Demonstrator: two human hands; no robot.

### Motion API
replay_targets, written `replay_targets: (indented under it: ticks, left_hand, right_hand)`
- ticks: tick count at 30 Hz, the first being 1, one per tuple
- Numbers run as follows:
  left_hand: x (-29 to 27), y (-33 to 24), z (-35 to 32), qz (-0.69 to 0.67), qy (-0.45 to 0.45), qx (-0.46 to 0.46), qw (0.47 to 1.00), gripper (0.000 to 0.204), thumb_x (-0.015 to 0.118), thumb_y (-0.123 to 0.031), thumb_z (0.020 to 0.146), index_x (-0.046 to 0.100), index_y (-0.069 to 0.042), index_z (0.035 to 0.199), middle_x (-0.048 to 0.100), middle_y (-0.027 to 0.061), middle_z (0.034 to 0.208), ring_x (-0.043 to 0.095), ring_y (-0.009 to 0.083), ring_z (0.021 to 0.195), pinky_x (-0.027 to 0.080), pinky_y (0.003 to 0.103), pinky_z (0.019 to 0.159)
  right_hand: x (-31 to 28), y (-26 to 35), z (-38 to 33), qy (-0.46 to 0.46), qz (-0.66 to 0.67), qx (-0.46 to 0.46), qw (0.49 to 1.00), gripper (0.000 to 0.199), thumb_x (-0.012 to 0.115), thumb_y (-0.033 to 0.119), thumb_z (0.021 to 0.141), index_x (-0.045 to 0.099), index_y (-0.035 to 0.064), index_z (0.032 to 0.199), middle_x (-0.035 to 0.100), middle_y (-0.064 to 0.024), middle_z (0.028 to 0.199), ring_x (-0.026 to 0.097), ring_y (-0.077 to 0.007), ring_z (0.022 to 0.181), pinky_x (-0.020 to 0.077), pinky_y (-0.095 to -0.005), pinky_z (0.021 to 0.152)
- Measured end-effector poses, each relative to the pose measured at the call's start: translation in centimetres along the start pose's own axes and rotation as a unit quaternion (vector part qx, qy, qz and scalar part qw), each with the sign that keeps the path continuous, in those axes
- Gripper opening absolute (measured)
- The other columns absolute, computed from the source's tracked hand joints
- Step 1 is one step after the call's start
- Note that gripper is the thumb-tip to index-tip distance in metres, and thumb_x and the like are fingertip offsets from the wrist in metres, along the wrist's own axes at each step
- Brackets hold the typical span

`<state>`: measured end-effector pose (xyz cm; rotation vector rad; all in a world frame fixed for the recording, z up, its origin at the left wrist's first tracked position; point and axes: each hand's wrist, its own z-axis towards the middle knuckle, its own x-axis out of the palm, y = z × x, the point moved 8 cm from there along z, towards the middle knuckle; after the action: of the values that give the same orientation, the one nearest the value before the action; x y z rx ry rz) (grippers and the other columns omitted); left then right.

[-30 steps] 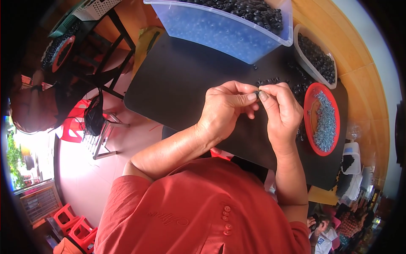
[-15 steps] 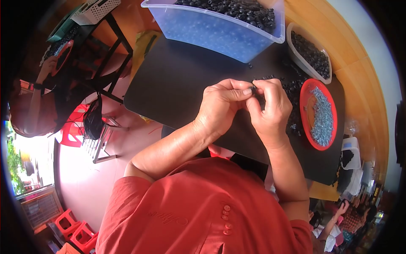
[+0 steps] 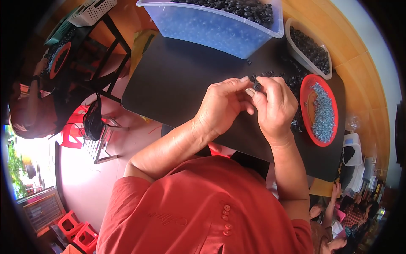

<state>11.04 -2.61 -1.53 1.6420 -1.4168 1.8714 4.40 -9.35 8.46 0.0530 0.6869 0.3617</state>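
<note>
My left hand (image 3: pixel 224 108) and my right hand (image 3: pixel 275 106) meet over a black mat (image 3: pixel 173 84), fingertips pressed together. Between them they pinch a small black ring-shaped part (image 3: pixel 256 86). Loose black parts (image 3: pixel 292 80) of the same kind lie scattered on the mat just beyond my right hand. A red round dish (image 3: pixel 308 108) holding small silvery-blue pieces sits to the right of my right hand.
A large blue bin (image 3: pixel 211 27) of black parts stands at the mat's far edge, a smaller clear tub (image 3: pixel 311 48) of them at its right. At the left, another person sits by a black table (image 3: pixel 91 51). Red stools (image 3: pixel 78 235) stand at lower left.
Both hands have stayed together over the mat, fingers shifting slightly around the small black part. The view has shifted a little.
</note>
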Motion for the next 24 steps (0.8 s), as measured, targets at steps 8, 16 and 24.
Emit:
replay_targets:
  ticks: [8, 16, 24]
  left_hand:
    - [0.7, -0.1, -0.2, 0.003, 0.033, 0.000, 0.999, 0.024, 0.053, -0.022, 0.099, 0.063, 0.000, 0.096, 0.066, 0.0111, 0.094, 0.061, 0.0214, 0.083, 0.048, 0.034, 0.069]
    - [0.5, -0.8, -0.2, 0.011, 0.037, 0.044, 0.998, 0.020, 0.056, -0.016, 0.097, 0.064, 0.001, 0.093, 0.066, 0.0119, 0.089, 0.063, 0.0215, 0.080, 0.050, 0.034, 0.066]
    - [0.0, -0.5, 0.5, 0.029, 0.027, 0.052, 0.998, 0.022, 0.057, -0.020, 0.096, 0.066, -0.001, 0.089, 0.067, 0.0111, 0.086, 0.063, 0.0233, 0.076, 0.049, 0.035, 0.066]
  right_hand:
    - [-0.3, 0.5, 0.1, 0.000, 0.021, -0.004, 1.000, 0.022, 0.069, 0.000, 0.074, 0.062, -0.0008, 0.095, 0.055, -0.0099, 0.072, 0.058, -0.0270, 0.059, 0.0466, -0.0372, 0.052]
    - [-0.1, 0.7, 0.1, -0.009, 0.025, -0.012, 1.000, 0.019, 0.069, -0.001, 0.072, 0.060, 0.0004, 0.090, 0.055, -0.0102, 0.072, 0.058, -0.0278, 0.059, 0.0465, -0.0382, 0.052]
    - [0.5, -0.7, -0.6, -0.020, 0.063, 0.048, 0.997, 0.016, 0.072, 0.002, 0.078, 0.061, 0.0007, 0.088, 0.058, -0.0088, 0.072, 0.058, -0.0222, 0.059, 0.0472, -0.0343, 0.054]
